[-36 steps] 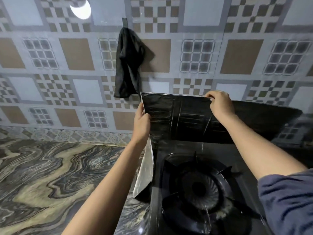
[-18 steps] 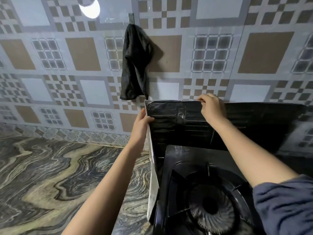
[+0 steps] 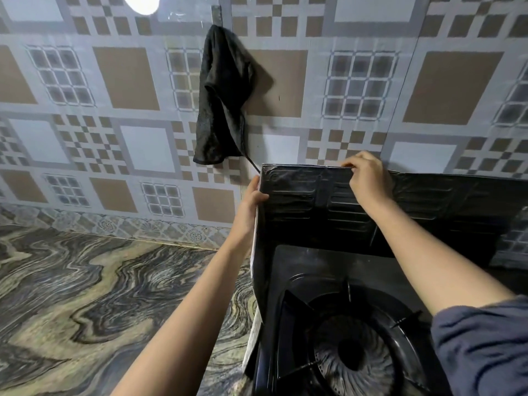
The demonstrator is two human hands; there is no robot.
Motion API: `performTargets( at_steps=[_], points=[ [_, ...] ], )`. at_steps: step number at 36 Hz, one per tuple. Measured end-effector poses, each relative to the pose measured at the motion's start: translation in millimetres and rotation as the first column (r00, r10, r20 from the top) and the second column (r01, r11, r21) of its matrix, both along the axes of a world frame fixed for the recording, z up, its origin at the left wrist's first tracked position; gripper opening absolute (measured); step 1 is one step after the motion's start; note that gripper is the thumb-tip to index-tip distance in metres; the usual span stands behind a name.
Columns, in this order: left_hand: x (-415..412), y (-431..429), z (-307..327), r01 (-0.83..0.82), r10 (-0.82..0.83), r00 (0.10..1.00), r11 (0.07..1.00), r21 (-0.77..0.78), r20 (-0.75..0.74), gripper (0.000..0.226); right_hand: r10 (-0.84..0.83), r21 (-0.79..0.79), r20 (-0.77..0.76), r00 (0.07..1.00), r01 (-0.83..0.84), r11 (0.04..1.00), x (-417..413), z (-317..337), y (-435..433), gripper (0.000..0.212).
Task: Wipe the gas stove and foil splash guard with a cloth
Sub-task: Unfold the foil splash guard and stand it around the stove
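Observation:
A dark foil splash guard [image 3: 300,201] stands folded around the back and left side of a black gas stove [image 3: 323,295]. My left hand [image 3: 253,201] grips the guard's left corner fold, thumb on the inner face. My right hand [image 3: 367,178] pinches the guard's top edge on the back panel. A dark cloth [image 3: 224,98] hangs from a hook on the tiled wall, above and left of the guard, held by neither hand. The stove's burner [image 3: 351,352] and its pan supports sit low in view.
A marbled countertop [image 3: 85,304] spreads to the left of the stove. The patterned tile wall [image 3: 128,81] rises right behind the guard. The guard's right panel [image 3: 511,238] reflects the tiles at the right edge.
My view has shifted left and closer. Both hands keep their hold on the guard, and its left panel now stands more upright against the stove's side.

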State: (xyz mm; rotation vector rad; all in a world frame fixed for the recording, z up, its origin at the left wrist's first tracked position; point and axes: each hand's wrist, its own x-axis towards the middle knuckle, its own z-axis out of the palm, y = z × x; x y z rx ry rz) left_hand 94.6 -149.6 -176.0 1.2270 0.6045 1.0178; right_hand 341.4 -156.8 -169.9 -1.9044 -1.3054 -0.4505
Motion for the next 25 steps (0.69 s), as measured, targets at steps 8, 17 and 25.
performTargets(
  at_steps=[8,17,25],
  points=[
    [17,4,-4,0.048,-0.048,0.999,0.996,-0.07,-0.007,0.046,-0.103,0.064,-0.025,0.994,0.105,0.992,18,-1,-11,0.025],
    [27,16,-7,0.041,-0.043,0.999,0.995,-0.087,-0.022,0.043,-0.169,0.136,-0.168,0.971,0.193,0.972,16,-1,-12,0.016],
    [29,25,-14,0.042,-0.044,0.999,0.995,-0.091,-0.016,0.042,-0.174,0.182,-0.196,0.965,0.211,0.96,17,-6,-6,0.017]
  ],
)
